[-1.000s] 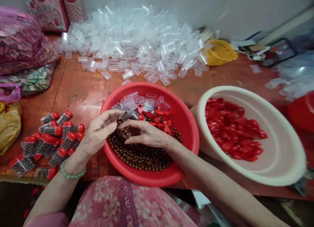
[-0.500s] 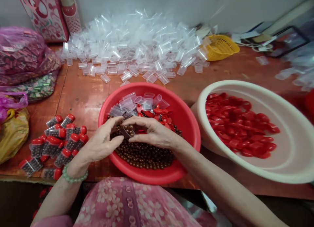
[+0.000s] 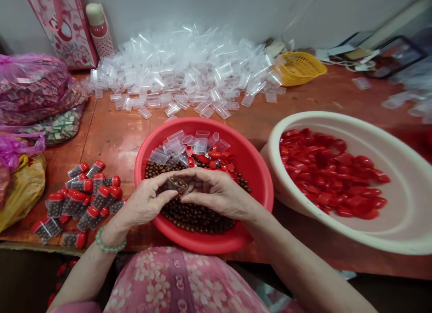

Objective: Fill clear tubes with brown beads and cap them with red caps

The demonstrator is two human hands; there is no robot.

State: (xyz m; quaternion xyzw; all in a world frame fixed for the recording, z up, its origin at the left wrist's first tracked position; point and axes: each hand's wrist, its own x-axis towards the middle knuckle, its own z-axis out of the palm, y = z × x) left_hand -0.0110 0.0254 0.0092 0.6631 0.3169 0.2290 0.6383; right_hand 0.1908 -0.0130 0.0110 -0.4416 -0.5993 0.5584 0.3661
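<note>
Over a red basin [image 3: 258, 178] both hands meet around a small clear vial [image 3: 176, 184] filled with brown beads. My left hand [image 3: 145, 202] pinches the vial from the left between thumb and fingers. My right hand [image 3: 216, 191] closes on its right end, fingers curled over it. Beneath them the basin holds a bed of small brown beads [image 3: 195, 214], with empty clear vials [image 3: 175, 146] and loose red caps [image 3: 219, 157] at its far side.
A cream basin [image 3: 337, 232] of red caps [image 3: 327, 169] stands to the right. Filled, red-capped vials [image 3: 81, 196] lie at the left. A big heap of empty clear vials [image 3: 182, 74] covers the back, beside a yellow basket [image 3: 300, 67]. Plastic bags [image 3: 33, 88] sit far left.
The hands lifted slightly off the beads and drew toward me. The vial went from lying low among the beads to being held up between both hands, full of beads.
</note>
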